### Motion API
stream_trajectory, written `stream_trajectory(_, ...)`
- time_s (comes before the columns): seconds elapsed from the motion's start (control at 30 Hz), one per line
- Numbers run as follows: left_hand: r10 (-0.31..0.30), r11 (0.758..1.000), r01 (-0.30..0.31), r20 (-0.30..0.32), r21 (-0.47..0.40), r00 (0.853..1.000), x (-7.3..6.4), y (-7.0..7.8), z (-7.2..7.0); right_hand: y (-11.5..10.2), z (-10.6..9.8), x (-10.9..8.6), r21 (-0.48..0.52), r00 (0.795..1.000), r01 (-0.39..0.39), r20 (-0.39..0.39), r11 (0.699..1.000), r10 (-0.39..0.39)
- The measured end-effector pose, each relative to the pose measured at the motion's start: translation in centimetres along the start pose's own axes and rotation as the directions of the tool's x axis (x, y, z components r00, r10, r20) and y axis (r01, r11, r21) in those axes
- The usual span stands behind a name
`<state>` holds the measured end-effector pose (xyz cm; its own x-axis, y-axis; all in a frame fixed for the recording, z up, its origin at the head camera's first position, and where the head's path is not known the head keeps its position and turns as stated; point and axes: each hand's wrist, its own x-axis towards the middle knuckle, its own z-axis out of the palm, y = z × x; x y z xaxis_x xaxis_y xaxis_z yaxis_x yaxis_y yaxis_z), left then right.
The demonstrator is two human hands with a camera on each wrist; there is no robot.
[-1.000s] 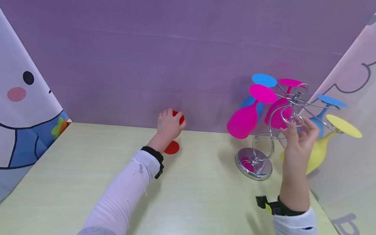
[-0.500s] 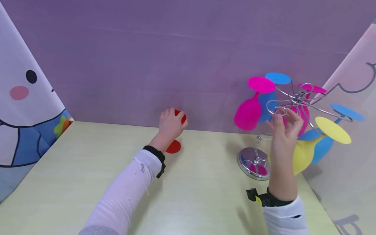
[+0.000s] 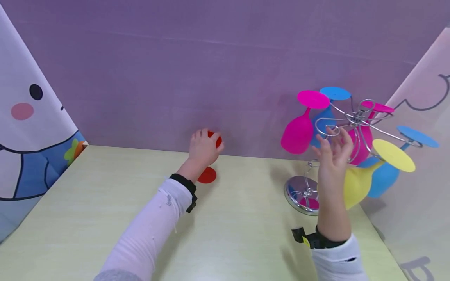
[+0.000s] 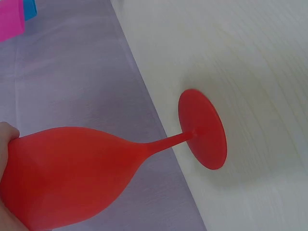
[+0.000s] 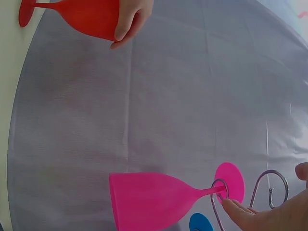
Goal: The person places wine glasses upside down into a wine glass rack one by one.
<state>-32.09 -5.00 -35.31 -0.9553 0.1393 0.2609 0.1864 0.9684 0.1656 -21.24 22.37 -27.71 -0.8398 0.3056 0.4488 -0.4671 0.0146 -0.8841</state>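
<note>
My left hand (image 3: 202, 150) grips the bowl of a red goblet (image 4: 72, 173) from above, near its rim. The goblet stands upright, its round foot (image 4: 204, 130) on the table. At the right, my right hand (image 3: 332, 168) has its fingers extended beside a bare wire loop (image 3: 327, 130) of a chrome stemware rack (image 3: 359, 119). In the right wrist view its fingertips lie right at the hook that carries a pink goblet (image 5: 149, 199). Pink, blue and yellow goblets hang upside down by their feet from the rack's arms. The nearest is the yellow goblet (image 3: 358, 187).
The rack's round chrome base (image 3: 300, 205) stands on the pale wooden table (image 3: 239, 234). A purple backdrop (image 3: 211, 78) rises behind the table's far edge. Printed cartoon panels (image 3: 31, 156) close off the left and right sides.
The rack has turned, its near arms swinging left with the yellow goblet. My right hand moved left along with the bare loop, then its fingers loosened from it. My left hand stayed on the red goblet.
</note>
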Motion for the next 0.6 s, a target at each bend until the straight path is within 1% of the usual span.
stream_trajectory(0.13, -0.018, 0.999, 0.018, -0.018, -0.045, 1.000, -0.2, -0.2, -0.3, 0.3, 0.0, -0.3, -0.035, 0.998, -0.039, 0.042, 0.999, 0.040)
stream_trajectory(0.3, -0.023, 0.994, 0.016, -0.071, -0.106, 0.997, -0.4, -0.4, -0.9, 0.6, 0.1, -0.8, -0.071, 0.994, -0.067, 0.077, 0.995, 0.072)
stream_trajectory(0.4, -0.041, 0.987, 0.023, -0.108, -0.159, 0.993, -0.7, -0.5, -1.3, 0.8, 0.2, -1.2, -0.082, 0.992, -0.069, 0.103, 0.994, 0.077)
stream_trajectory(0.5, -0.058, 0.973, 0.024, -0.144, -0.231, 0.988, -1.2, -0.6, -1.8, 1.0, 0.4, -1.6, -0.108, 0.986, -0.072, 0.141, 0.992, 0.087)
stream_trajectory(0.6, -0.080, 0.943, 0.016, -0.179, -0.331, 0.981, -2.1, -0.8, -2.2, 1.3, 0.5, -2.0, -0.140, 0.979, -0.064, 0.182, 0.988, 0.089)
